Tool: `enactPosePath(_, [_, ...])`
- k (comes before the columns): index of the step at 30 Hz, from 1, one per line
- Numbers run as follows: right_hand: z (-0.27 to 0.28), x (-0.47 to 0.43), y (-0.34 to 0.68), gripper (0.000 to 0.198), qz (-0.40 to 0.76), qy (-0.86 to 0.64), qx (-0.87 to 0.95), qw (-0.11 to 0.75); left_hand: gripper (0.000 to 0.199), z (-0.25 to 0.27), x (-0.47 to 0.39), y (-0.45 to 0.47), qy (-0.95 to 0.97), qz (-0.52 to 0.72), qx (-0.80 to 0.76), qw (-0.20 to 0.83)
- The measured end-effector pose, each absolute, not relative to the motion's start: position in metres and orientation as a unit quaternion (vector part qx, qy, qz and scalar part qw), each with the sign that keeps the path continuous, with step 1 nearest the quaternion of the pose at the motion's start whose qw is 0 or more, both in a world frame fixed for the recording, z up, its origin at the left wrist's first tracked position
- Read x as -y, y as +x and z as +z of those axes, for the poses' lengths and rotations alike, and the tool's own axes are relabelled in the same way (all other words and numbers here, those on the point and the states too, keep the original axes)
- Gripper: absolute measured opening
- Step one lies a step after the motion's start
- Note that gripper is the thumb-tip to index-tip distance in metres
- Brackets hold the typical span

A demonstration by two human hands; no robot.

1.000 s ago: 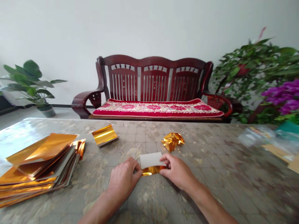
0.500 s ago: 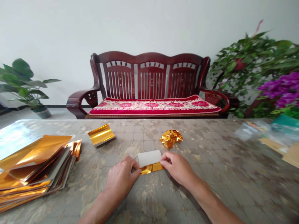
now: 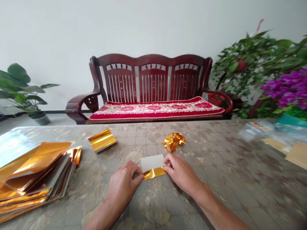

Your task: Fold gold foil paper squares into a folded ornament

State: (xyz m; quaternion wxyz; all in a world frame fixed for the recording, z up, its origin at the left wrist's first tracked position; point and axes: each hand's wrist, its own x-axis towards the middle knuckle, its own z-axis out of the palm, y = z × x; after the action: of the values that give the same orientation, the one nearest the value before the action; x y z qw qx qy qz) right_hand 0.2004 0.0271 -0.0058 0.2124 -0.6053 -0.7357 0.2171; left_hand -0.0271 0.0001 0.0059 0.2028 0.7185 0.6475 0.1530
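A small sheet of gold foil paper [image 3: 153, 162] lies on the table in front of me, its pale back facing up and its near edge folded over to show a shiny gold strip. My left hand [image 3: 126, 182] pinches the left end of that fold between thumb and fingers. At the right end, my right hand [image 3: 178, 171] has its thumb and fingers closed on the strip. Just beyond the sheet sits a crumpled gold foil piece [image 3: 174, 141]. Farther left lies a slightly curled gold sheet [image 3: 102, 140], gold side up.
A thick, uneven stack of gold foil paper [image 3: 43, 163] covers the table's left side. Clear plastic packaging [image 3: 256, 129] and brown card [image 3: 298, 155] lie at the right. Behind the patterned table [image 3: 203, 159] stands a wooden bench [image 3: 153, 83], with potted plants either side.
The view has shifted slightly to the right. My right fingers have moved a little up along the sheet's right edge; both hands remain at the fold.
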Motion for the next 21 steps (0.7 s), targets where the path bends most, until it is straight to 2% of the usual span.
enactPosePath(7, [-0.006,-0.027,0.205,0.008,0.241,-0.589,0.739,0.22,0.013,-0.002,-0.001,-0.031,0.748,0.189,-0.607,0.189])
enactPosePath(13, [-0.005,-0.031,0.211,0.013,0.257,-0.565,0.753,0.218,0.022,-0.008,-0.008,-0.037,0.768,0.201,-0.569,0.215])
enactPosePath(21, [-0.005,-0.031,0.212,0.016,0.248,-0.56,0.762,0.21,0.019,0.0,-0.012,-0.035,0.779,0.194,-0.556,0.215])
